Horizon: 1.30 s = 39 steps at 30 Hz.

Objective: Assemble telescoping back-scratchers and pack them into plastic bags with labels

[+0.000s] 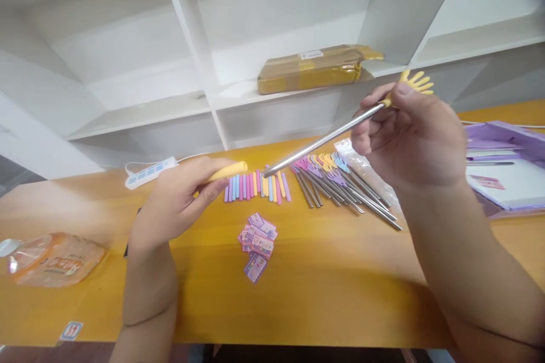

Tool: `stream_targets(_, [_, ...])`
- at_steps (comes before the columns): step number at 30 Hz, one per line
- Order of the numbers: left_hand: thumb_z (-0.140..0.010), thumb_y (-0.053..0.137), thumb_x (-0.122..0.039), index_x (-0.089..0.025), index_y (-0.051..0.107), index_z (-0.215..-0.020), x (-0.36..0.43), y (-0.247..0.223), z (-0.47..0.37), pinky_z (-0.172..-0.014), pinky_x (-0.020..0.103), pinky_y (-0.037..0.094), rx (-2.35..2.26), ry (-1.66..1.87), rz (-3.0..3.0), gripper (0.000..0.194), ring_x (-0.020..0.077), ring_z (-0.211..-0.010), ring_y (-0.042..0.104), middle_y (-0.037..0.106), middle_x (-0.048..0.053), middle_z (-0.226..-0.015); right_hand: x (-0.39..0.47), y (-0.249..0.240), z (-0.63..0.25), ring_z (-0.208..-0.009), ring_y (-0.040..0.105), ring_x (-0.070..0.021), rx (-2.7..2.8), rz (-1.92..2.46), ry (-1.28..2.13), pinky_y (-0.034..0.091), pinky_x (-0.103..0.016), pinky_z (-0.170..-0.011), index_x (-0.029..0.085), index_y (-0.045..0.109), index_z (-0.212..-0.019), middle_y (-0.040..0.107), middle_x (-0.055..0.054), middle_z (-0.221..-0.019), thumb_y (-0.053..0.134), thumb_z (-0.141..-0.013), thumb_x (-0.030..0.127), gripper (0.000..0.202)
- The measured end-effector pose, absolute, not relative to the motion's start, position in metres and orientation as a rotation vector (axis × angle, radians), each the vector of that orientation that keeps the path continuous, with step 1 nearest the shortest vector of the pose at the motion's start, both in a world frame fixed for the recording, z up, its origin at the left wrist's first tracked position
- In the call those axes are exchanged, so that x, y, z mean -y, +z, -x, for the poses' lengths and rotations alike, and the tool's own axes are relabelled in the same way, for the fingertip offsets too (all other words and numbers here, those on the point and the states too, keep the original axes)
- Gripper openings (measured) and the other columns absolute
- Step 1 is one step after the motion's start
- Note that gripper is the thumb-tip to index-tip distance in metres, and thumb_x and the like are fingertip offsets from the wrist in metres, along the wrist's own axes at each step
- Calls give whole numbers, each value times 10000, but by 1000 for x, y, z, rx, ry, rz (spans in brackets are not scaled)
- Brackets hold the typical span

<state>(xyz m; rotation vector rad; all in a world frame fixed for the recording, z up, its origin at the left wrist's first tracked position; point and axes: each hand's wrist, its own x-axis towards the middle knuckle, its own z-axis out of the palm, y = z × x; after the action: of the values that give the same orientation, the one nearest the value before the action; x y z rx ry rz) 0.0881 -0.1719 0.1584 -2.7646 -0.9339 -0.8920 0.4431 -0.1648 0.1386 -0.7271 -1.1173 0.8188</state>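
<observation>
My left hand (pixel 179 195) is closed around a yellow plastic tube (pixel 230 171), its end pointing right. Pinched at the yellow hand-shaped head in my right hand (pixel 409 130) is a back scratcher (pixel 323 140); its bare metal rod slants down and left. The rod's free tip and the tube's end are apart. Below the rod lies a row of coloured plastic tubes (pixel 247 187) in pink, purple, blue and yellow. Right of them is a pile of metal-rod back scratchers (pixel 340 187) with coloured heads. Several small printed cards (pixel 258 244) overlap nearer to me.
A purple box (pixel 489 204) with a rod and a card in it stands at right. A clear plastic bag (pixel 374 173) lies behind the pile. Left are a white power strip (pixel 151 173) and an orange pouch (pixel 59 261). A taped carton (pixel 310 71) sits on the white shelf.
</observation>
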Motion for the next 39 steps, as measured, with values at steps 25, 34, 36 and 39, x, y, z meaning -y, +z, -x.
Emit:
stream_targets(25, [-977,644,-144,-259,806,-1136,153,137,-114,-645,274,507,717,-1255,2518,254,117,-649,560,678,-9,-815,157,132,-436,-494,588,-144,1096,736,787,486,-311,-507,238,651,-886,662,-4,-681,700,-897,492,259])
stream_targets(34, [-936,646,-103,-251,803,-1082,155,134,-118,-617,274,481,740,-1281,2464,261,109,-625,544,635,-22,-767,155,127,-432,-488,595,-132,1098,674,843,494,-297,-505,217,682,-889,678,-8,-689,750,-905,472,264])
stream_targets(36, [-922,653,-105,-246,806,-1069,155,134,-118,-606,276,472,751,-1296,2414,255,109,-616,544,622,-25,-747,155,127,-431,-488,581,-133,1108,684,824,492,-303,-511,224,670,-895,668,-4,-693,738,-910,488,273])
stream_targets(39, [-910,651,-103,-255,811,-1075,155,134,-117,-579,277,466,737,-1299,2345,276,111,-597,539,631,-22,-741,156,125,-430,-517,558,-138,1133,686,772,462,-314,-516,242,667,-912,640,-7,-726,713,-938,523,286])
